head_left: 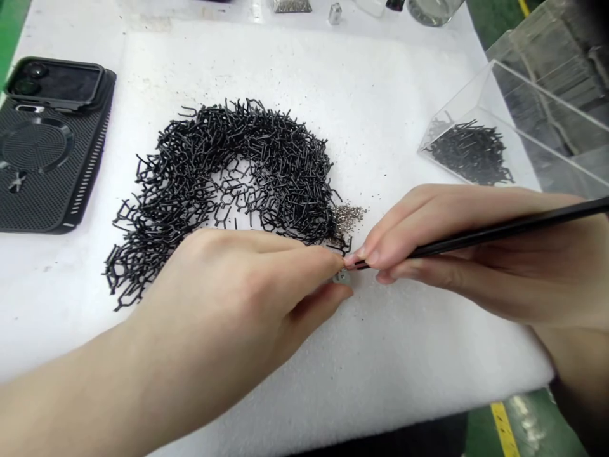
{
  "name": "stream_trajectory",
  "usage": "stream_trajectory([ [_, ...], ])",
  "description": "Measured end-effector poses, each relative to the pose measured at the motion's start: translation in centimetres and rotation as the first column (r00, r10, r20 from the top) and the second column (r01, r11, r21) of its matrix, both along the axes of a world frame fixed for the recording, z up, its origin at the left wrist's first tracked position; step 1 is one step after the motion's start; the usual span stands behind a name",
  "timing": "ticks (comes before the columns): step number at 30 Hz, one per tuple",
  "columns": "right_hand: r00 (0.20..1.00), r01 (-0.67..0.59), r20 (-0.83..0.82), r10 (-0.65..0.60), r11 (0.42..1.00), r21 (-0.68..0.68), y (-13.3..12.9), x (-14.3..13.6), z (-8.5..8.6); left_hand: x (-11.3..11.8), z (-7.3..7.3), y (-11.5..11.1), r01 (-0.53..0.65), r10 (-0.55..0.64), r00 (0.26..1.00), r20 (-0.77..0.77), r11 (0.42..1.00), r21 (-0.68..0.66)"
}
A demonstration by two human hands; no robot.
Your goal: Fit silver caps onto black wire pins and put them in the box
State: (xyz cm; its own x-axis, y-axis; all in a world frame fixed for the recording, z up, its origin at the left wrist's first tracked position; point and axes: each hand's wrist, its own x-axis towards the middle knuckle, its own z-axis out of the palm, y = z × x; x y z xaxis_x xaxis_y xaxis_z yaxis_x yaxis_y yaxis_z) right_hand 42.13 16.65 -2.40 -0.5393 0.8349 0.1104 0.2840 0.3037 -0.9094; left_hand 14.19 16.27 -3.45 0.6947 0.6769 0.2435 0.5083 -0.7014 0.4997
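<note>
Between the thumb and fingers of my left hand (238, 285) is a small pale piece (342, 277), mostly covered by the fingertips. My right hand (457, 247) is closed around a slim black tool (504, 232), whose tip meets the left fingertips beside that piece. Just beyond the hands, a big curved heap of small black branched pieces (290, 158) lies on the white foam surface (380, 362). Tiny metallic grains (349, 218) are scattered at the heap's right end, near both hands' fingertips.
A black phone in a ridged case (47, 149) lies at the far left. At the right, a clear tray (547, 95) holds thin black pieces (471, 151). Along the back edge are a bag of grains (292, 6), a small metallic block (335, 13) and a glass container (432, 9).
</note>
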Motion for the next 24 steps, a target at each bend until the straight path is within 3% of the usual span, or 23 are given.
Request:
stream_trajectory([
  [4,1.0,-0.004,0.01,0.004,1.0,0.011,0.2,-0.1,0.1,0.1,-0.3,0.1,-0.008,0.007,0.999,-0.046,1.0,-0.03],
  [14,0.999,-0.025,-0.039,0.025,1.0,-0.004,0.3,0.1,-0.2,0.3,-0.2,0.6,0.018,-0.018,0.998,0.058,1.0,-0.009],
  [24,0.999,-0.014,-0.049,0.014,1.0,-0.01,0.3,-0.1,-0.4,1.0,0.7,0.7,0.015,-0.016,0.994,-0.105,1.0,-0.01],
])
